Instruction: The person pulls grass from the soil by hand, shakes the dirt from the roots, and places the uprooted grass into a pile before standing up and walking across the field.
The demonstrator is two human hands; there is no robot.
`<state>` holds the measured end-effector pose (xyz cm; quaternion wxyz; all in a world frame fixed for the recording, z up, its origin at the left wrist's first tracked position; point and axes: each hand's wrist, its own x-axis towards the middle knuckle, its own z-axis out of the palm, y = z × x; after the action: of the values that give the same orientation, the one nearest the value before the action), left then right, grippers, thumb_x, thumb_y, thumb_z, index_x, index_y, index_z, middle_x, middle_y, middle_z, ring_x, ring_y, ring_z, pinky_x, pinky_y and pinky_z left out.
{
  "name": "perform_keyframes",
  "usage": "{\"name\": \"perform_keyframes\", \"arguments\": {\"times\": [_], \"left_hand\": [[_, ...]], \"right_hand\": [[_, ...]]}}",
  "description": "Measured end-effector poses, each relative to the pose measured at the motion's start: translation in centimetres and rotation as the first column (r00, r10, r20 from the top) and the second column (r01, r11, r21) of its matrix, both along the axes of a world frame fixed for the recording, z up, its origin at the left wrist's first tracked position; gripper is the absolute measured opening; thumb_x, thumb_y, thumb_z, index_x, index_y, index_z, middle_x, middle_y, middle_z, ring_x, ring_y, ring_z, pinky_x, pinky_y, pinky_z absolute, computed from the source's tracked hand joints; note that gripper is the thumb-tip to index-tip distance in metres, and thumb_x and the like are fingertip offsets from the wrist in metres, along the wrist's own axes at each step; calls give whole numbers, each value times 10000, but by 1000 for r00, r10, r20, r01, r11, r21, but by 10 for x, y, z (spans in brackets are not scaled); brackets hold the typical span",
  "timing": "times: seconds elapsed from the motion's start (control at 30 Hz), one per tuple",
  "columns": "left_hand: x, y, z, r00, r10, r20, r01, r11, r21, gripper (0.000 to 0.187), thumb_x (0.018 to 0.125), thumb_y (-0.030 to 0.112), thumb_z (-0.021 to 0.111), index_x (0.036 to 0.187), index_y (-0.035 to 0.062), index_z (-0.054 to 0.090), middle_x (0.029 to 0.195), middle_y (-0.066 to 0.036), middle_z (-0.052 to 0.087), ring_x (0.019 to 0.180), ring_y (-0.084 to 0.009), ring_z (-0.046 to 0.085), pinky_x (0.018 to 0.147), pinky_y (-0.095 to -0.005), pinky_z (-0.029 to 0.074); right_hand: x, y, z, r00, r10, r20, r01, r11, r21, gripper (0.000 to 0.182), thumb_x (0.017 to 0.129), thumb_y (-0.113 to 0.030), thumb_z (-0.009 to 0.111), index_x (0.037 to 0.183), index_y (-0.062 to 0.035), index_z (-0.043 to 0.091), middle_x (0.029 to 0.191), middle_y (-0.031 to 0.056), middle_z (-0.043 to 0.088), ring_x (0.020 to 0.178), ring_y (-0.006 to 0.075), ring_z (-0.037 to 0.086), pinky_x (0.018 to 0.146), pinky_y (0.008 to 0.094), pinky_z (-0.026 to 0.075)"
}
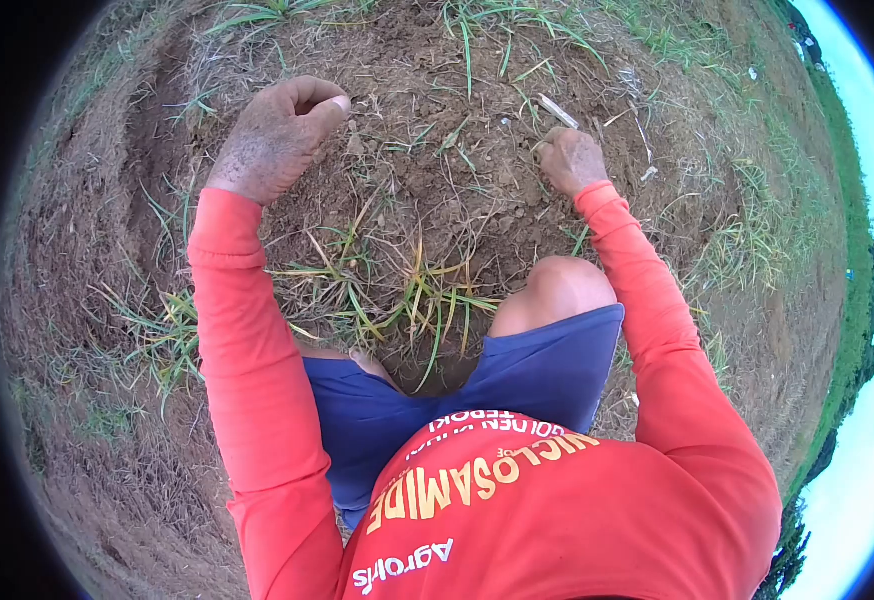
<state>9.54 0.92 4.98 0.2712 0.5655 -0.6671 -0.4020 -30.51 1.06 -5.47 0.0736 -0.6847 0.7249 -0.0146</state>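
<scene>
Some soil point(497, 170) lies bare at the top centre of the frame, between the left hand point(269, 143) at upper left, its grip curled with the thumb bent toward the fingers, and the right hand point(570, 160) at upper right, its grip also curled, just beside a pale stick point(558, 111). Whether either grip is closed on anything, I cannot tell. Grass point(420, 284), green and yellowing, spreads mid-frame, just left of a bare knee point(569, 285).

left hand point(275, 142): over soil point(422, 185) | right hand point(571, 161): near pale stick point(558, 111)
</scene>
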Motion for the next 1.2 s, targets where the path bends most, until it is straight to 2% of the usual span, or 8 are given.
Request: {"name": "perform_keyframes", "arguments": {"times": [0.17,0.4,0.63,0.9,0.97,1.03,1.13,1.2], "left_hand": [[-1,-3,-4,998,-42,42,42,999,13,359,986,309,659,1178,8,689,953,5,673,851,-87,585,774,-275,489],[-18,-10,-1,993,-93,79,88,994,57,371,974,310,656,1171,-1,698,951,-39,694,860,-105,604,809,-298,502],[-38,-12,-2,989,-136,53,131,988,86,355,957,296,659,1141,-4,705,979,-68,720,898,-168,653,840,-337,521],[-116,12,-42,970,-221,-100,191,951,-242,517,921,256,692,1361,20,558,1055,-167,723,991,-250,687,902,-416,535],[-137,14,-63,955,-259,-142,223,947,-230,482,935,245,662,1344,21,539,1060,-213,712,1021,-322,689,903,-448,532],[-139,11,-63,959,-278,-51,275,960,-58,379,963,243,607,1264,17,560,1074,-263,698,1056,-415,672,901,-499,527],[-124,-6,-53,941,-304,152,303,953,34,236,1000,214,534,1107,9,582,1045,-295,680,1028,-482,653,870,-548,519],[-113,-15,-44,934,-281,220,288,958,-1,210,1016,202,511,1035,4,579,1006,-292,664,994,-491,635,845,-553,506]], "right_hand": [[-13,7,17,994,-38,103,35,999,30,284,885,-287,644,988,-59,778,995,255,725,1001,462,685,923,521,534],[-38,-5,111,886,-26,464,36,999,-14,340,912,-361,729,988,-36,791,735,61,689,670,142,597,675,343,493],[-48,-10,85,608,-220,763,97,974,203,239,935,-202,746,1061,-1,774,765,-30,667,635,42,558,583,210,433],[21,-1,79,470,-176,865,-116,959,259,222,975,-249,705,1030,-39,750,768,-45,640,637,39,542,631,207,452],[53,2,79,418,-122,900,-296,919,262,240,948,-270,717,987,-37,754,769,-24,658,689,63,575,714,295,516],[70,-1,103,598,138,789,-502,832,235,268,929,-275,705,1004,-23,758,785,-8,670,751,77,591,740,334,525],[51,-34,94,550,-21,835,-383,882,275,295,906,-291,685,1028,-33,761,798,47,702,797,143,646,760,361,530],[20,-87,69,845,192,499,-246,968,43,293,906,-268,645,1046,-39,761,865,125,732,874,282,714,820,412,546]]}}
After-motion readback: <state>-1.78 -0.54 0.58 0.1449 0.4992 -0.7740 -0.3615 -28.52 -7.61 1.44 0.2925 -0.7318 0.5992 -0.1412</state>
